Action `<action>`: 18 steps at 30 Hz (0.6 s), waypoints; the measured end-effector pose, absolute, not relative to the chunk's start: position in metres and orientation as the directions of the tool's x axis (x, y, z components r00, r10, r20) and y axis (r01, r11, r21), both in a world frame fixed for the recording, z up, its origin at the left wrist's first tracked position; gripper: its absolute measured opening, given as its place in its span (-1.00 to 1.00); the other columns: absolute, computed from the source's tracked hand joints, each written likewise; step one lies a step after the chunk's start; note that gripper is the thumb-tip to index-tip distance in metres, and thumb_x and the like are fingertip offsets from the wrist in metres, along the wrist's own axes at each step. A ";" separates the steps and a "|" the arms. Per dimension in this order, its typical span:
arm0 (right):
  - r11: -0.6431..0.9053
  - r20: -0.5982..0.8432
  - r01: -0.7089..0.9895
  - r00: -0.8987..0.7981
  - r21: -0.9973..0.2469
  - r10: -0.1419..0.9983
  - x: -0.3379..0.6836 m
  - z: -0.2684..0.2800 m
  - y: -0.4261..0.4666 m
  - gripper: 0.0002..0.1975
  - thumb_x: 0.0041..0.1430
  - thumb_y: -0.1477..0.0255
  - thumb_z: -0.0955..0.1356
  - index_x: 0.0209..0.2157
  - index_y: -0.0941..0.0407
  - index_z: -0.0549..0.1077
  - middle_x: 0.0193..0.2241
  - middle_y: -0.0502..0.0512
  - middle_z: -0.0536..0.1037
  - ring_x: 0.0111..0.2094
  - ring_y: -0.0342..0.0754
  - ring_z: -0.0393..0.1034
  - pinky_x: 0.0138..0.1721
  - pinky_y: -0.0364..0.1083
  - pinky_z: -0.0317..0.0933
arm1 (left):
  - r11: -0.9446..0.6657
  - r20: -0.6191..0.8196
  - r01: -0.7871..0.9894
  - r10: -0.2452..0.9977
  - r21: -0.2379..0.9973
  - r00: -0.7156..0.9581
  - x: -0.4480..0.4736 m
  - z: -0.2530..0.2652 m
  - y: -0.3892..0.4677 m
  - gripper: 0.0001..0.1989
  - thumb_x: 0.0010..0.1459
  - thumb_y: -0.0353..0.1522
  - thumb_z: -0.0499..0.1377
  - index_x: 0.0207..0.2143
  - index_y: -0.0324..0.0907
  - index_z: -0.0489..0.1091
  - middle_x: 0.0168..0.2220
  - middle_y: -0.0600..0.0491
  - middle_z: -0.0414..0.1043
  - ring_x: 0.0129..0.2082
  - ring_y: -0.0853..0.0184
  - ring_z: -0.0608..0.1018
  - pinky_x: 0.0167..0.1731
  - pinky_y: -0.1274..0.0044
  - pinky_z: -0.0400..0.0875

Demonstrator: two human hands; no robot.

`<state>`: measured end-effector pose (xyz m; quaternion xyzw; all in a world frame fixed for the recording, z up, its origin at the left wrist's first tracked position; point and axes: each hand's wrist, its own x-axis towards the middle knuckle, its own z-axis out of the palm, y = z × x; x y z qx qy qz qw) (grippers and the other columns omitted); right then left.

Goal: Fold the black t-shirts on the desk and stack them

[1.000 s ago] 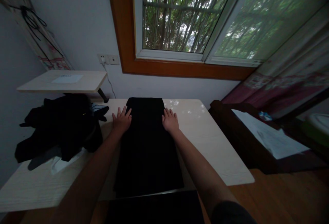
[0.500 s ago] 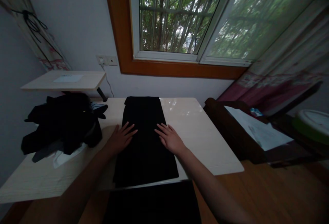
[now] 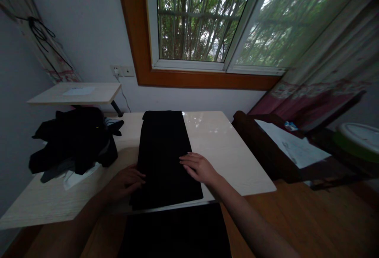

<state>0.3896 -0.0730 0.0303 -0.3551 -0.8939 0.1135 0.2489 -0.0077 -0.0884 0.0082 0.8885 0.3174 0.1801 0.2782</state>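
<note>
A folded black garment [image 3: 164, 151] lies flat and lengthwise on the pale wooden table [image 3: 233, 159]; its exact kind does not show. At its left edge rests my left hand [image 3: 126, 181], fingers stretched and loosely bent, the tips on the dark fabric. My right hand [image 3: 199, 167] lies over the right edge with its fingers extended on the cloth. Neither hand grips anything. More black cloth [image 3: 174, 232] shows below the table's front edge; whether it joins the garment cannot be made out.
A heap of dark clothes [image 3: 78, 141] with some white cloth sits on the table's left side, under a small raised shelf [image 3: 74, 102]. Beyond the table are a window [image 3: 204, 21] and wall socket [image 3: 122, 71]. A dark brown piece of furniture [image 3: 266, 159] stands right.
Both hands have slid toward me along the garment, the left one farther, now at its left edge. My fingers are less spread. The garment lies much as before.
</note>
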 end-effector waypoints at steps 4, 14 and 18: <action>0.650 0.365 0.672 -0.540 -0.355 0.758 0.364 0.035 -0.045 -0.55 0.42 0.37 0.23 0.29 0.00 0.32 0.30 0.11 0.34 0.30 0.01 0.24 0.33 0.12 0.14 | -0.568 0.066 0.477 0.686 0.671 0.725 -0.004 0.013 -0.098 -0.67 0.37 -0.28 0.07 -0.37 -0.06 0.59 -0.30 0.09 0.65 -0.22 0.34 0.64 0.31 0.23 0.13; 0.734 0.199 0.646 -0.706 -0.213 0.679 0.305 0.017 -0.024 -0.49 0.41 0.20 0.26 0.33 -0.02 0.25 0.40 0.13 0.14 0.43 0.08 -0.06 0.40 0.23 -0.16 | -0.525 0.182 0.613 0.827 0.591 0.532 -0.013 0.030 -0.080 -0.66 0.39 -0.22 0.01 -0.25 -0.10 0.56 -0.22 0.03 0.59 -0.13 0.30 0.57 -0.04 0.44 0.44; 0.789 0.200 0.576 -0.764 -0.217 0.613 0.311 0.021 -0.047 -0.48 0.39 0.21 0.28 0.32 -0.02 0.28 0.40 0.16 0.14 0.43 0.10 -0.07 0.39 0.25 -0.17 | -0.543 0.258 0.687 0.838 0.483 0.481 -0.016 0.011 -0.066 -0.67 0.37 -0.26 0.04 0.06 0.00 0.50 0.13 0.00 0.46 0.12 0.23 0.47 0.17 0.32 0.36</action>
